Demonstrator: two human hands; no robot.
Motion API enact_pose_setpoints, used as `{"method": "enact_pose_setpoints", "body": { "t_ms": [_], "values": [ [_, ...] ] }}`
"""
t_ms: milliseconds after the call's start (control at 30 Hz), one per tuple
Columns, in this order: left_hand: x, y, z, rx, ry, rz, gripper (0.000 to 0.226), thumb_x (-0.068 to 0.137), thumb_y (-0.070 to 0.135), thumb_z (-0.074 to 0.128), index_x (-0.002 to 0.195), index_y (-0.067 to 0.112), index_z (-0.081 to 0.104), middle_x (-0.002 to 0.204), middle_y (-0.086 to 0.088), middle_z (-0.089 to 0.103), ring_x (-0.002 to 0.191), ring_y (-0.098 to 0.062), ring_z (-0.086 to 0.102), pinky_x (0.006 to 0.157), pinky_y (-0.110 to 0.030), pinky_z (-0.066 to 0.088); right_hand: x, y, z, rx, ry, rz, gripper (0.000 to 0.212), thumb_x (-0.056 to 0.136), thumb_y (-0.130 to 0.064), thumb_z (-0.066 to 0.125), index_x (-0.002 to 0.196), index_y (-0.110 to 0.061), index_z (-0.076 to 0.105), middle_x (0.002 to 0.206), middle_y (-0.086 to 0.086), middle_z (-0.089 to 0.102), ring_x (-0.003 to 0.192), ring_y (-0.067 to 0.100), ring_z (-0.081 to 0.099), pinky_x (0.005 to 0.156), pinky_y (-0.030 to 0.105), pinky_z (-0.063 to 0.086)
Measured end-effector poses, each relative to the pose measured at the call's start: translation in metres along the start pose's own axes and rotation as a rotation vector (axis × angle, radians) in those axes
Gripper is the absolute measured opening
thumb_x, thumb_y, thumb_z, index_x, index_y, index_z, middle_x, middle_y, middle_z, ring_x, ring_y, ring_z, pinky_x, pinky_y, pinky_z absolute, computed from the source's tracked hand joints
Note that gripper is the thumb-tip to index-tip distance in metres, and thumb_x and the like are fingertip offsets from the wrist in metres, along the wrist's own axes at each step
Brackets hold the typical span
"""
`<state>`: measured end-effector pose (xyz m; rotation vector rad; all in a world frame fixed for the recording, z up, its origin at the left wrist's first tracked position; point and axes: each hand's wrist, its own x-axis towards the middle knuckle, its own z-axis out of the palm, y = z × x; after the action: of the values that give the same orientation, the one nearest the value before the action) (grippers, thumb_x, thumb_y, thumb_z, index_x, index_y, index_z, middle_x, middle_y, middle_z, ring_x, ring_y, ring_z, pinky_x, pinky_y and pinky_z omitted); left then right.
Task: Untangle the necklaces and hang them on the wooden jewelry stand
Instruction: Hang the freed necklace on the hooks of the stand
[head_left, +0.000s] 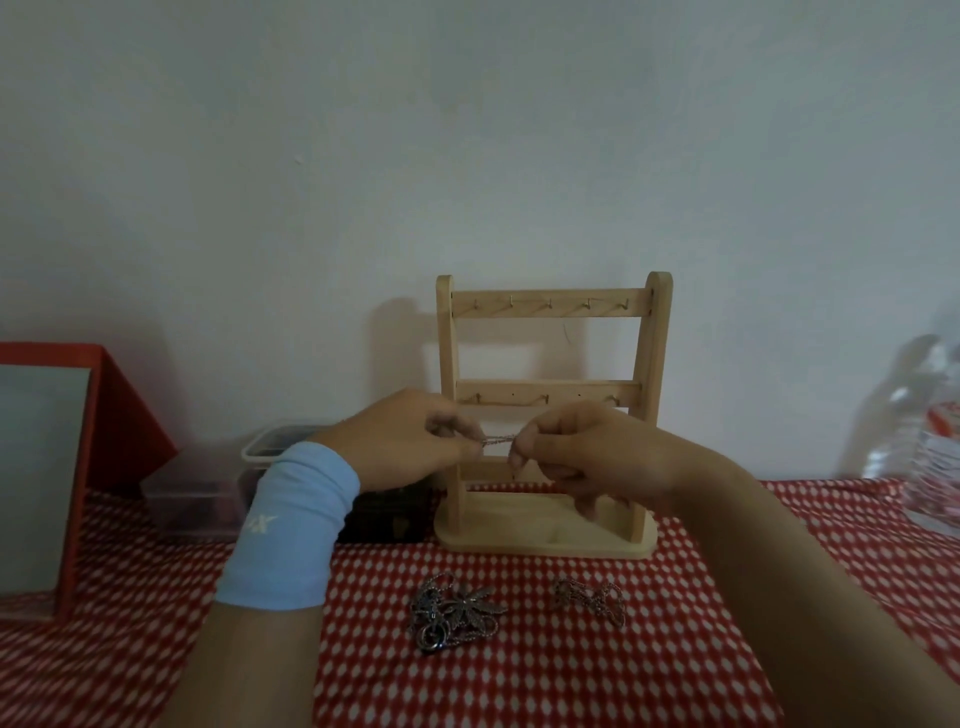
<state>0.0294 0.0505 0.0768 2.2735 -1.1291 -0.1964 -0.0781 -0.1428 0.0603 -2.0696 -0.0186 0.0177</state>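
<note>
In front of the wooden jewelry stand (550, 410), the left hand (400, 441) and right hand (582, 457) each pinch an end of a short stretch of chain (498, 440), fingers closed on it. Nearer than the stand's base, a tangled necklace pile (457, 616) and a smaller chain (589, 597) lie on the checked tabletop (519, 680).
</note>
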Motion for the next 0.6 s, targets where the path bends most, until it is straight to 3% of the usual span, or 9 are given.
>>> {"method": "enact_pose_setpoints", "body": {
  "t_ms": [100, 200, 267, 333, 400, 467, 500, 600],
  "values": [
    [0.0, -0.003, -0.001, -0.006, -0.052, 0.01, 0.014, 0.091, 0.035, 0.064, 0.097, 0.033, 0.076, 0.086, 0.02, 0.066, 0.071, 0.011, 0.058, 0.06, -0.008, 0.039, -0.002, 0.001, -0.006, -0.02, 0.106, 0.016, 0.028, 0.105, -0.028, 0.05, 0.096, -0.013, 0.072, 0.06, -0.008, 0.044, 0.051, 0.01, 0.035, 0.05, 0.027, 0.03],
    [0.003, -0.005, 0.0, -0.104, 0.058, 0.062, 0.017, 0.091, 0.036, 0.062, 0.082, 0.036, 0.076, 0.092, 0.017, 0.067, 0.088, 0.002, 0.06, 0.08, -0.022, 0.046, 0.002, 0.004, -0.009, -0.022, 0.265, 0.003, 0.029, 0.104, -0.033, 0.053, 0.088, -0.019, 0.074, 0.059, -0.011, 0.05, 0.05, 0.009, 0.037, 0.048, 0.025, 0.032],
    [0.007, -0.005, 0.003, -0.15, 0.141, 0.112, 0.015, 0.09, 0.032, 0.064, 0.082, 0.037, 0.076, 0.097, 0.016, 0.066, 0.094, 0.001, 0.058, 0.087, -0.022, 0.044, 0.006, 0.005, -0.008, -0.076, 0.409, -0.05, 0.029, 0.102, -0.035, 0.055, 0.084, -0.023, 0.074, 0.059, -0.011, 0.052, 0.048, 0.008, 0.039, 0.047, 0.022, 0.035],
    [0.01, -0.003, 0.007, -0.145, 0.274, 0.148, 0.012, 0.086, 0.026, 0.071, 0.085, 0.038, 0.075, 0.102, 0.014, 0.064, 0.092, -0.001, 0.058, 0.081, -0.016, 0.044, 0.01, 0.006, -0.005, -0.19, 0.523, -0.128, 0.027, 0.103, -0.034, 0.054, 0.084, -0.025, 0.072, 0.06, -0.008, 0.052, 0.046, 0.005, 0.039, 0.045, 0.018, 0.035],
    [0.012, -0.002, 0.011, -0.297, 0.336, 0.142, 0.019, 0.081, 0.019, 0.076, 0.092, 0.035, 0.074, 0.109, 0.011, 0.063, 0.088, -0.006, 0.061, 0.071, -0.013, 0.049, 0.011, 0.007, -0.003, -0.273, 0.585, -0.191, 0.024, 0.104, -0.032, 0.053, 0.087, -0.027, 0.07, 0.058, -0.01, 0.052, 0.044, 0.003, 0.041, 0.044, 0.014, 0.035],
    [0.01, 0.001, 0.012, -0.497, 0.315, 0.104, 0.027, 0.079, 0.017, 0.079, 0.099, 0.033, 0.073, 0.109, 0.006, 0.064, 0.087, -0.012, 0.065, 0.063, -0.025, 0.057, 0.01, 0.006, -0.002, -0.32, 0.571, -0.223, 0.023, 0.103, -0.031, 0.053, 0.088, -0.03, 0.069, 0.058, -0.016, 0.056, 0.049, -0.001, 0.047, 0.049, 0.012, 0.039],
    [0.009, 0.002, 0.012, -0.473, 0.329, 0.11, 0.028, 0.078, 0.021, 0.079, 0.101, 0.034, 0.071, 0.106, 0.008, 0.066, 0.086, -0.01, 0.065, 0.064, -0.026, 0.057, 0.009, 0.006, -0.002, -0.34, 0.53, -0.227, 0.022, 0.103, -0.031, 0.054, 0.088, -0.032, 0.069, 0.06, -0.02, 0.058, 0.051, -0.002, 0.048, 0.051, 0.012, 0.04],
    [0.01, 0.01, 0.011, -0.155, 0.343, 0.141, 0.026, 0.08, 0.033, 0.075, 0.105, 0.037, 0.067, 0.097, 0.021, 0.067, 0.08, 0.007, 0.059, 0.069, -0.012, 0.046, 0.009, 0.005, -0.001, -0.396, 0.408, -0.225, 0.019, 0.102, -0.032, 0.056, 0.09, -0.031, 0.07, 0.068, -0.01, 0.061, 0.052, 0.0, 0.049, 0.052, 0.017, 0.042]
  ]
}}
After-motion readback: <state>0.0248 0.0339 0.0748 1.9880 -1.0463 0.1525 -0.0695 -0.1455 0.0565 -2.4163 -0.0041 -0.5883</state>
